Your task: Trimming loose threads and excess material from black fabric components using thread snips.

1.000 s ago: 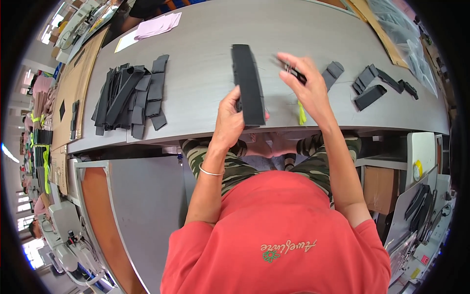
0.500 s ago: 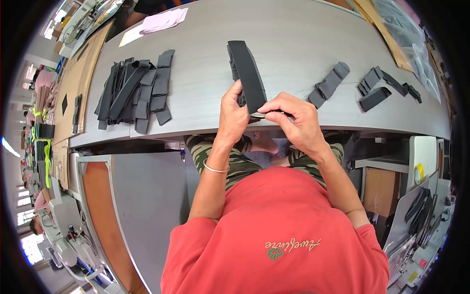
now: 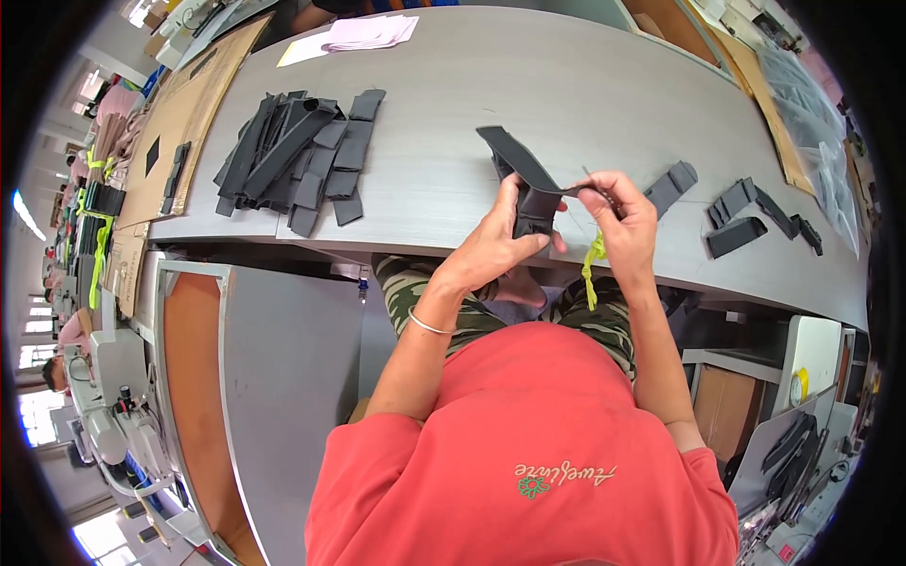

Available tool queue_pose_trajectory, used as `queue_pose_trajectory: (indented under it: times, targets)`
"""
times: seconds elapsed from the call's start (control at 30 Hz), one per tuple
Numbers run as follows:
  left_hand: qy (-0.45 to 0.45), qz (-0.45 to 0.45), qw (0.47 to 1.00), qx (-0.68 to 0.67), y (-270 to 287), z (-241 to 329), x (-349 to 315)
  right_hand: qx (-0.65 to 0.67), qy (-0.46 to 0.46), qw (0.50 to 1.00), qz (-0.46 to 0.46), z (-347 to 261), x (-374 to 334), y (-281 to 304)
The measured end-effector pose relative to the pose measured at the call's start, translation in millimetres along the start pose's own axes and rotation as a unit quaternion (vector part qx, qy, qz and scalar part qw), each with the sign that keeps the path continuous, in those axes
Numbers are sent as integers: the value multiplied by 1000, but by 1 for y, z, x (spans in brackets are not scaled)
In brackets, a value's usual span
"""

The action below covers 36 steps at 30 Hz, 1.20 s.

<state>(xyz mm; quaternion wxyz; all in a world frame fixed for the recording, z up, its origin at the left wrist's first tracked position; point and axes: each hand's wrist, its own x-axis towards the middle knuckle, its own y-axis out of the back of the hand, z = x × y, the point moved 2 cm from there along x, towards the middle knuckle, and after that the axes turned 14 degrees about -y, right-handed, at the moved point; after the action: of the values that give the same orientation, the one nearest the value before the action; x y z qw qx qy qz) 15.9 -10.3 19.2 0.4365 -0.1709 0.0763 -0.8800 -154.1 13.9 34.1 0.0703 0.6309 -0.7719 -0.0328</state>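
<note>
A person's left hand [image 3: 494, 245] clamps a folded dark-grey fabric strip [image 3: 524, 165] between thumb and fingers, the strip raised toward its one o'clock over the near side of a grey table [image 3: 434, 179]. At three o'clock from it, the right hand [image 3: 626, 222] pinches a narrow dark piece [image 3: 575, 190]; whether strip end or tool cannot be told. A yellow-green cord [image 3: 594, 255] dangles toward its seven o'clock. A firm left grip, a taut edge and a cord kept clear likely serve best. Farther out, more strips [image 3: 736, 239] lie at three o'clock, a heap of strips [image 3: 283, 156] between nine and ten, pink sheets [image 3: 373, 33] between ten and eleven.
</note>
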Motion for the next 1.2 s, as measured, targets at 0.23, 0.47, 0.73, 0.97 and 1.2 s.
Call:
queue_pose_trajectory:
  times: [0.23,0.47,0.73,0.97,1.2]
  targets:
    - [25,114,993,-11,17,-27,-12,87,-70,993,32,0,7,1]
    - [-170,56,931,319,12,-19,-12,199,-143,969,-22,2,14,17]
    - [-83,-13,989,119,6,-12,-11,258,-170,949,-70,10,25,17]
    - [-35,83,995,37,0,-26,-14,30,-118,993,-4,24,25,32]
    - [-3,98,992,76,5,-28,-10,-107,-13,994,-24,18,-6,45]
